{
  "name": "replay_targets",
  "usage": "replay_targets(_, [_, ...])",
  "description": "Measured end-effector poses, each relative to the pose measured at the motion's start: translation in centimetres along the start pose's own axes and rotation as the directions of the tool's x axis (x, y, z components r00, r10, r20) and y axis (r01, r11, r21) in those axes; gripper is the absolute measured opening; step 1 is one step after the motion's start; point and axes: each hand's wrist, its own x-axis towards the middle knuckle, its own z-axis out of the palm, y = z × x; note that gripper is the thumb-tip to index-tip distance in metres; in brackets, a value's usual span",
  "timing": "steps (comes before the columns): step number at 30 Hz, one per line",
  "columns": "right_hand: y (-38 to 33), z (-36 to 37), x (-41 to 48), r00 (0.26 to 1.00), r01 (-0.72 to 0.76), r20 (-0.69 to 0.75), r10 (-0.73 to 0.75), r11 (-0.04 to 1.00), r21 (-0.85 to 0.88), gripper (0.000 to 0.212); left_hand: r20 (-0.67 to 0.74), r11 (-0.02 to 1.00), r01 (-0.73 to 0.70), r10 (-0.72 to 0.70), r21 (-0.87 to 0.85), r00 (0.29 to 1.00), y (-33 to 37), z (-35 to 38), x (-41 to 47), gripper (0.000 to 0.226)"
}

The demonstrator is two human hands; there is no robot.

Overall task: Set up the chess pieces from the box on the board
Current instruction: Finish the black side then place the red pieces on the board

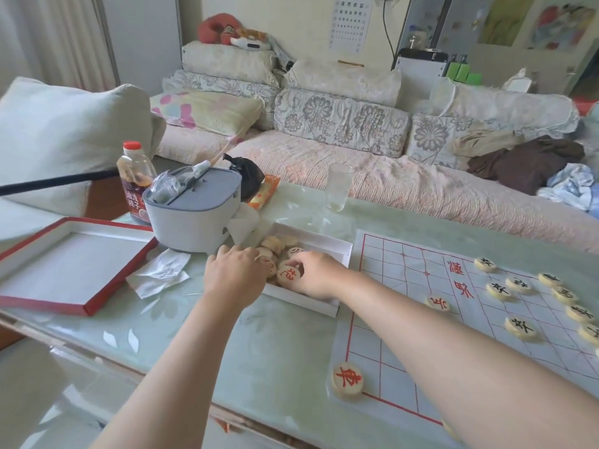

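Both your hands are in the box (pixel 327 246), 1 white tray on the table (pixel 275 335), just left of the board (pixel 405 286).

Your right hand (pixel 316 277) pinches 1 red-marked pc (pixel 289 275) by its rim w/ thumb and fingertips. The pc sits low in the box, face up.

Your left hand (pixel 238 273) is knuckles-up over the box's left edge, fingers curled down into the pile (pixel 275 244). Fingertips are hidden, so can't tell if it grips anything. The pile is heaped and partly covered by your hands, so no firm count.

On the board:
- 2 red pcs: 1 corner pc (pixel 347 378) at the near left corner, 1 mid-board pc (pixel 437 302) beside the red writing.
- 8 black-marked pcs (pixel 520 327) countable on the right side, the rightmost cut by the frame edge.

Elsewhere on the table:
- 1 red-edged lid (pixel 64 264), open side up, at the left end.
- 1 grey container (pixel 194 215) btw lid and box.
- 1 red-cap bottle (pixel 134 176) behind the container.
- 1 clear glass (pixel 338 186) near the far edge.
- 1 crumpled tissue (pixel 158 273) btw lid and left hand.
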Motion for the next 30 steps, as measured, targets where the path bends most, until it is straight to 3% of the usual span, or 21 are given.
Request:
replay_targets(5, [0.9,-0.6,-0.5,0.995,0.029,-0.097,-0.032,0.999,-0.038,0.038,-0.033,0.999,-0.018,0.019,0.031,0.999,1.1,-0.2,0.5,0.031])
replay_targets(8, [1.9,-1.6,-1.6,0.989,0.027,-0.147,-0.032,0.999,-0.035,0.051,-0.004,0.994,-0.007,0.007,-0.112,1.0,1.9,-0.1,0.7,0.035])
replay_targets(15, [5.0,-4.2,-6.3,0.976,0.025,-0.218,-0.027,1.0,-0.012,0.052,0.023,0.933,-0.059,0.072,-0.354,0.997,5.4,0.0,0.0,0.027])
replay_targets(22, [8.8,-5.3,-12.4,0.988,-0.05,-0.149,0.047,0.999,-0.019,0.051,0.141,0.884,-0.137,0.221,-0.448,0.965,9.9,-0.2,-2.3,0.018])
replay_targets(30, [12.1,-5.0,-17.5,0.998,-0.063,-0.007,0.062,0.987,-0.151,0.048,0.252,0.867,-0.188,0.331,-0.461,0.91,13.0,-0.1,-4.9,0.019])
